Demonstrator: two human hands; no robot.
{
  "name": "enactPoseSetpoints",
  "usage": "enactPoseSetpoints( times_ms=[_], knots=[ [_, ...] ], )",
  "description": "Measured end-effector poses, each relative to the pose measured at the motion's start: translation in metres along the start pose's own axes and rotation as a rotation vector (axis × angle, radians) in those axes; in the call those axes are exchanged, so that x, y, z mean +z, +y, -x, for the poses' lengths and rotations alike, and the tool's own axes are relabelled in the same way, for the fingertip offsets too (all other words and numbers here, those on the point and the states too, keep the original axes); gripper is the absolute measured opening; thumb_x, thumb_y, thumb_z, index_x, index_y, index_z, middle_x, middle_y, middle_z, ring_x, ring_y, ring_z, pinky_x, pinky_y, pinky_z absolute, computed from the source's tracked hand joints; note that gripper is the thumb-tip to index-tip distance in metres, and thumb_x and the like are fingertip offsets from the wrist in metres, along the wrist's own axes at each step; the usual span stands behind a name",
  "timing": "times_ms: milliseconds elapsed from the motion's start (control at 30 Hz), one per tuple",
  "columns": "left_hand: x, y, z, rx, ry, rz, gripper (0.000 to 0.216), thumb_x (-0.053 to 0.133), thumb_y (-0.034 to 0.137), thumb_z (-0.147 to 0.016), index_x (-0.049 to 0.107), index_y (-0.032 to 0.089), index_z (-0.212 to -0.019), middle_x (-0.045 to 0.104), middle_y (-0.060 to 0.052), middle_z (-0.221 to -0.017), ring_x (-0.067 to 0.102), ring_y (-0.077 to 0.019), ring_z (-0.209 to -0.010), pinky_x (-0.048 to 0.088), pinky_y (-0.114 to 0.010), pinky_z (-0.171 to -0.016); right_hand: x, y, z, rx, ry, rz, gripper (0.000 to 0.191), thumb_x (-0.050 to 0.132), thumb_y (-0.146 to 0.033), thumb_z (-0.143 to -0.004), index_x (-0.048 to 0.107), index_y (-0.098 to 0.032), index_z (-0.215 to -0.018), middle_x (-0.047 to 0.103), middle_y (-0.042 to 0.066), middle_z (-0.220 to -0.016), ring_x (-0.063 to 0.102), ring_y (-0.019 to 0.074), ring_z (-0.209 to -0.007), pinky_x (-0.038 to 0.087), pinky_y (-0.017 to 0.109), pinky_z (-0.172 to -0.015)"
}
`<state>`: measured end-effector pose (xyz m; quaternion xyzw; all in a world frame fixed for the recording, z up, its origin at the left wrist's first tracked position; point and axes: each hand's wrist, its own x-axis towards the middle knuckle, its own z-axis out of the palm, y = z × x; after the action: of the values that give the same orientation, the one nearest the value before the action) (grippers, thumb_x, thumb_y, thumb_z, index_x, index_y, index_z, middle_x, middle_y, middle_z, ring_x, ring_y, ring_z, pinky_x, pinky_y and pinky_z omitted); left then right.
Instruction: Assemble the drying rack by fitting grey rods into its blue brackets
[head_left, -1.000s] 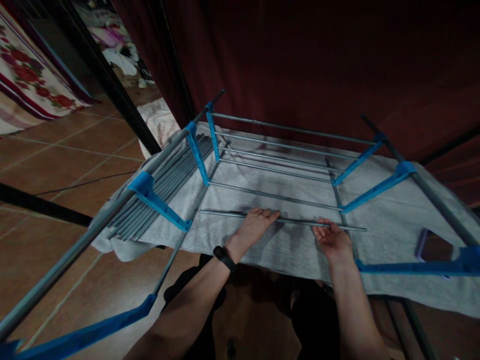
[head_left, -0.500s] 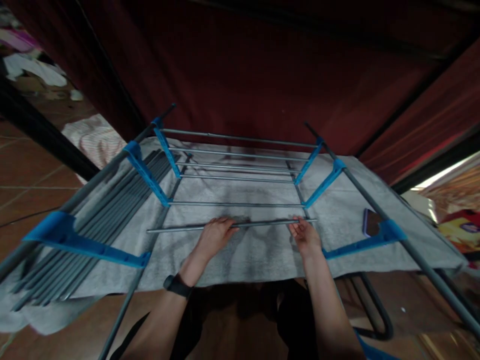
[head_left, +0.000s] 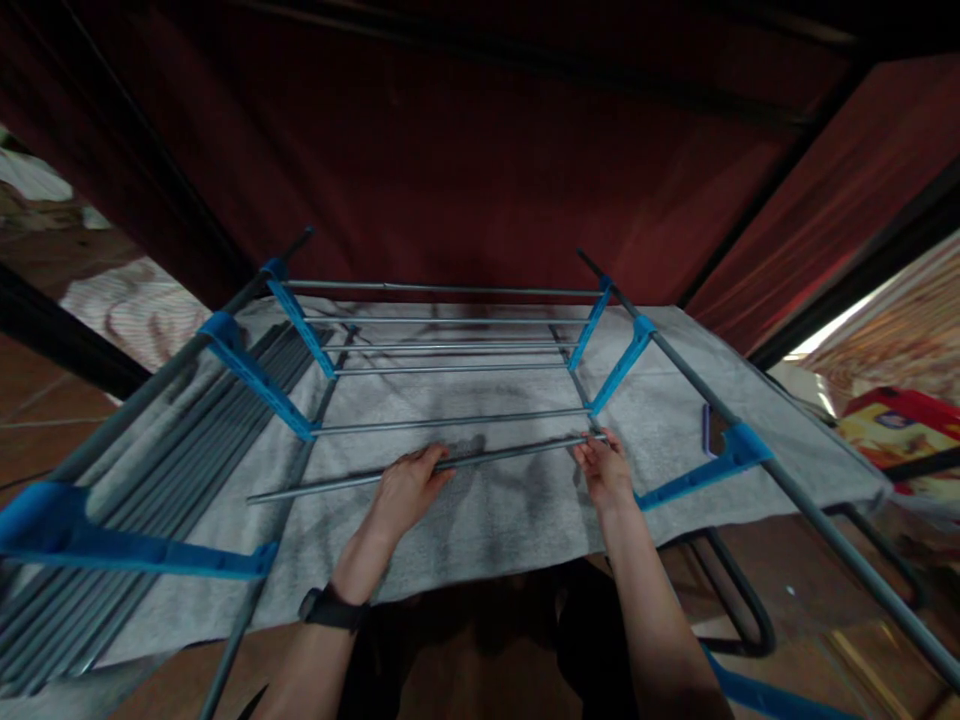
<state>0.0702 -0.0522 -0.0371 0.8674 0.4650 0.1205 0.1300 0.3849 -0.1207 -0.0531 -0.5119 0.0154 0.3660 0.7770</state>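
A thin grey metal tube (head_left: 517, 452) lies across both of my hands, slanting with its left end nearer to me. My left hand (head_left: 409, 492) is closed around it near the middle. At its right end, the fingers of my right hand (head_left: 602, 468) pinch it close to the right lower rail. The tube crosses in front of a rack frame of grey poles with blue plastic brackets (head_left: 259, 375). Several crossbars (head_left: 450, 423) span the frame's far part. A blue bracket (head_left: 694, 475) stands just right of my right hand, another blue bracket (head_left: 150, 550) at the left.
A bundle of loose grey tubes (head_left: 172, 480) lies on the left of the cloth-covered surface (head_left: 510, 530). A phone (head_left: 709, 430) rests on the cloth at the right. Dark red fabric (head_left: 450, 150) hangs behind, and a red and yellow package (head_left: 900, 430) is at far right.
The tube has tilted: its left end has come down and nearer to me, while the right end stays by the right rail. The camera view has shifted slightly.
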Motion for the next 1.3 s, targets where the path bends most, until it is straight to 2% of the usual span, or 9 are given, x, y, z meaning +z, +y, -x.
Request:
enactPoseSetpoints(
  times_ms=[67,200,400,533,633,767,967,1300],
  knots=[
    [0.0,0.001,-0.002,0.026,0.005,-0.008,0.024,0.05,0.037,-0.098,0.062,0.023,-0.114,0.072,-0.006,-0.11,0.068,-0.0223,-0.098,0.05,-0.031,-0.086,0.0,0.0,-0.001,-0.002,-0.017,0.006,0.04,0.069,-0.003,-0.069,0.052,-0.025,-0.098,0.069,-0.009,-0.07,0.065,0.0083,-0.055,0.06,0.023,-0.063],
    [-0.002,0.003,-0.004,0.05,-0.018,-0.065,0.019,0.049,0.034,-0.098,0.065,0.022,-0.1,0.072,-0.006,-0.1,0.068,-0.0215,-0.092,0.05,-0.031,-0.084,-0.001,0.0,-0.003,0.019,-0.049,0.031,0.04,0.071,-0.006,-0.07,0.053,-0.026,-0.1,0.07,-0.008,-0.073,0.067,0.0093,-0.057,0.061,0.025,-0.065],
    [0.0,0.004,-0.004,-0.046,-0.045,-0.083,0.017,0.051,0.032,-0.096,0.061,0.023,-0.108,0.073,-0.004,-0.1,0.069,-0.0219,-0.089,0.049,-0.03,-0.078,0.0,0.002,-0.003,0.005,-0.066,0.039,0.037,0.065,-0.005,-0.072,0.053,-0.025,-0.1,0.071,-0.006,-0.076,0.067,0.0091,-0.059,0.061,0.026,-0.067],
    [0.003,0.002,-0.005,0.028,0.005,-0.05,0.026,0.047,0.039,-0.099,0.064,0.024,-0.11,0.073,-0.004,-0.107,0.068,-0.0222,-0.093,0.05,-0.032,-0.083,0.003,0.006,-0.002,-0.01,-0.048,0.027,0.038,0.066,-0.006,-0.071,0.052,-0.026,-0.101,0.07,-0.007,-0.077,0.069,0.0102,-0.064,0.061,0.026,-0.067],
    [0.003,0.001,-0.006,0.046,0.026,-0.067,0.029,0.043,0.039,-0.1,0.068,0.024,-0.103,0.073,-0.005,-0.103,0.068,-0.0211,-0.089,0.05,-0.032,-0.084,0.005,0.008,-0.003,-0.005,-0.03,0.026,0.038,0.064,-0.005,-0.071,0.05,-0.026,-0.1,0.07,-0.006,-0.077,0.068,0.0096,-0.063,0.061,0.026,-0.067],
    [0.002,0.002,-0.005,0.044,0.031,-0.078,0.025,0.047,0.037,-0.099,0.067,0.023,-0.101,0.072,-0.005,-0.101,0.067,-0.0212,-0.088,0.049,-0.032,-0.083,0.007,0.013,-0.003,-0.001,-0.005,0.018,0.04,0.063,-0.004,-0.071,0.046,-0.027,-0.099,0.069,-0.006,-0.076,0.067,0.0091,-0.062,0.061,0.025,-0.067],
    [-0.001,0.008,-0.004,0.036,-0.025,-0.069,0.017,0.052,0.031,-0.098,0.064,0.02,-0.104,0.072,-0.006,-0.102,0.067,-0.0218,-0.092,0.048,-0.033,-0.084,0.009,0.02,-0.004,-0.083,0.037,-0.059,0.043,0.064,-0.006,-0.069,0.04,-0.028,-0.097,0.064,-0.01,-0.073,0.067,0.0091,-0.067,0.061,0.027,-0.071],
    [-0.001,0.007,-0.003,0.041,-0.023,-0.07,0.013,0.056,0.028,-0.096,0.062,0.021,-0.104,0.073,-0.006,-0.103,0.068,-0.0239,-0.095,0.047,-0.036,-0.087,0.007,0.022,-0.005,-0.086,0.027,-0.032,0.042,0.065,-0.009,-0.069,0.04,-0.028,-0.097,0.063,-0.011,-0.074,0.067,0.0093,-0.066,0.06,0.025,-0.068]
  ],
)
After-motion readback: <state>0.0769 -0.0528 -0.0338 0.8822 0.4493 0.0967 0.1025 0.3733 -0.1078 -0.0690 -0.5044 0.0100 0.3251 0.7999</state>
